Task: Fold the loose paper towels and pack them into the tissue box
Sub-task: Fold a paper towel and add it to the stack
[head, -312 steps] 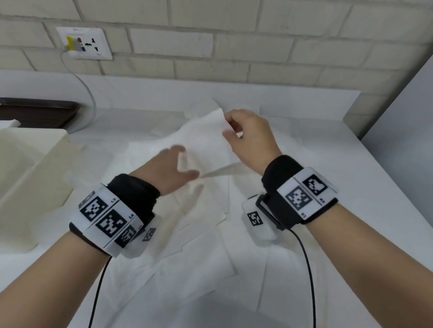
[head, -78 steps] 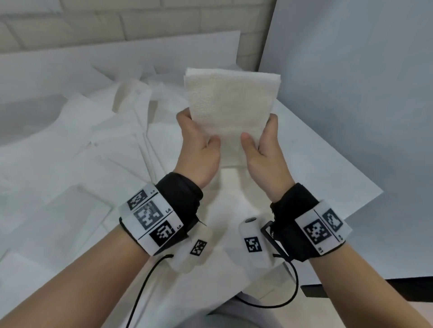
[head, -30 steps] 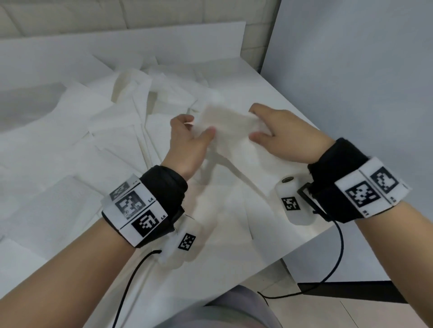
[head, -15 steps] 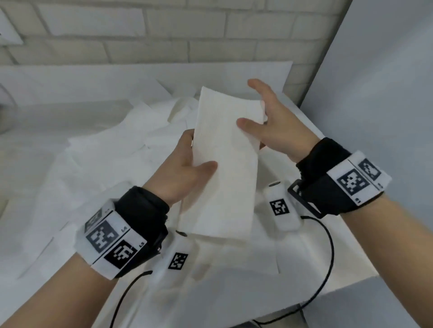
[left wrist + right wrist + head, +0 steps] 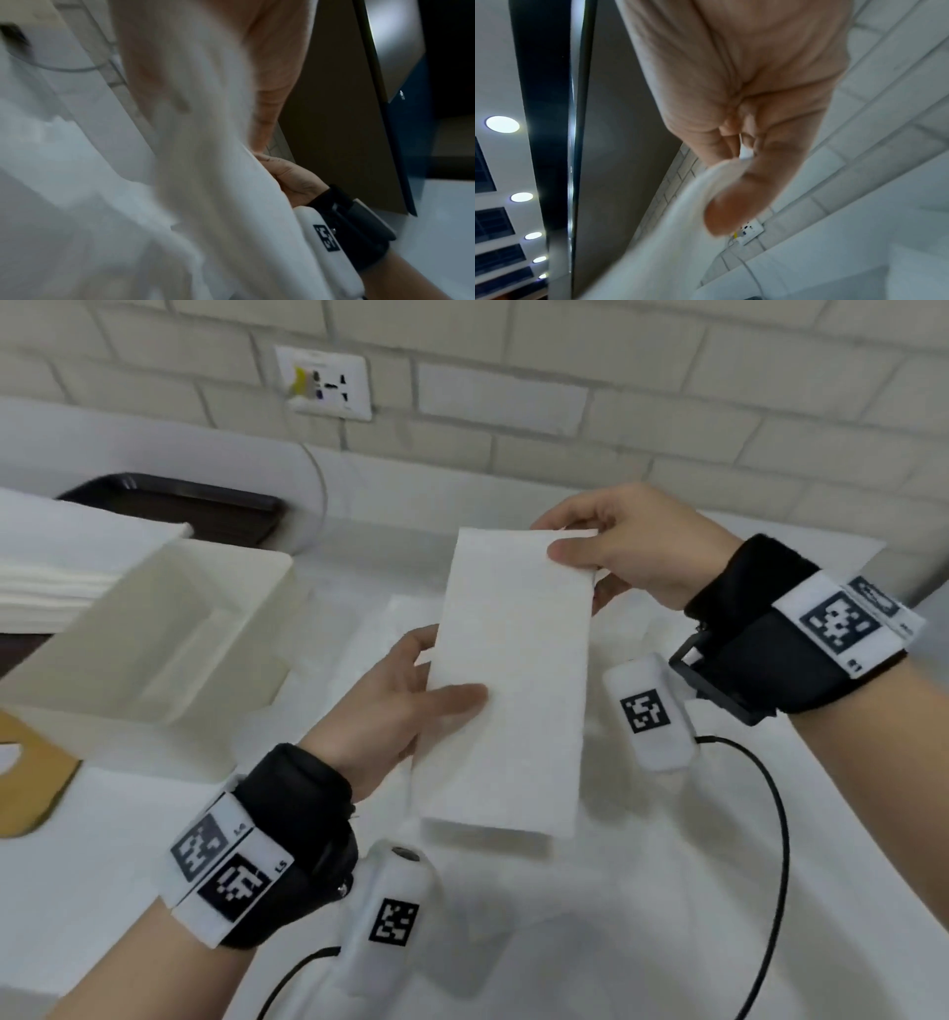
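A folded white paper towel (image 5: 513, 680) hangs as a long narrow rectangle above the table. My left hand (image 5: 405, 706) pinches its left edge at mid height, thumb on the front. My right hand (image 5: 616, 546) pinches its top right corner. The open cream tissue box (image 5: 169, 629) stands to the left on the table, its inside showing. In the left wrist view the towel (image 5: 231, 182) fills the middle as a blur, with the right hand (image 5: 290, 178) behind it. In the right wrist view thumb and fingers hold the towel (image 5: 680, 223).
Loose paper towels (image 5: 642, 891) cover the white table under my hands. A stack of white sheets (image 5: 67, 567) and a dark tray (image 5: 169, 505) sit at the back left. A brown lid piece (image 5: 25, 778) lies at the left edge. A wall socket (image 5: 323, 382) with a cable is behind.
The view has swung left, so the tissue box and socket now show. Both hands still hold the folded towel, carried leftward toward the box side.
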A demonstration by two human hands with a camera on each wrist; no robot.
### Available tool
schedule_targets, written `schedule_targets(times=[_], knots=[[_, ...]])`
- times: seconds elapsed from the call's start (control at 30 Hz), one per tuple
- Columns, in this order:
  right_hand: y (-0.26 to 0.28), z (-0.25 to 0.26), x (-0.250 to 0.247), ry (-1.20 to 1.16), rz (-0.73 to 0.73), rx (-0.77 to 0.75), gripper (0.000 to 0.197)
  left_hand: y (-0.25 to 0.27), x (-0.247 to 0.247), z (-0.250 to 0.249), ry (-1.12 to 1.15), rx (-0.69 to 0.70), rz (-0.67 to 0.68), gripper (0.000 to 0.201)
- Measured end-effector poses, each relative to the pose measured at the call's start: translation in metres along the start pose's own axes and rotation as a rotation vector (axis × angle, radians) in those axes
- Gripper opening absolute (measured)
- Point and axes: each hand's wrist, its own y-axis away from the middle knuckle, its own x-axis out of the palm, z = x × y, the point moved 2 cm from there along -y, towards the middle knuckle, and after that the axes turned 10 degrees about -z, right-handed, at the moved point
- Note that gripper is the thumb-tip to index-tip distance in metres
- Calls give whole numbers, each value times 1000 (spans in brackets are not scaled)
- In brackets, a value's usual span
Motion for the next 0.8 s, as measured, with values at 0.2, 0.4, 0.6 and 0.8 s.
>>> schedule_targets(times=[0.2, 0.4, 0.6, 0.8], knots=[[-45, 37, 53, -16, 52, -101, 16, 30, -67, -24, -126, 67, -170, 77], [-82, 89, 116, 0, -3, -364, 21, 55, -152, -67, -447, 415, -615, 28], [-116, 112, 208, 459, 72, -604, 33, 47, -198, -59, -911, 259, -805, 37], [-119, 97, 251, 725, 303, -437, 32, 23, -212, -44, -1259, -62, -688, 33]])
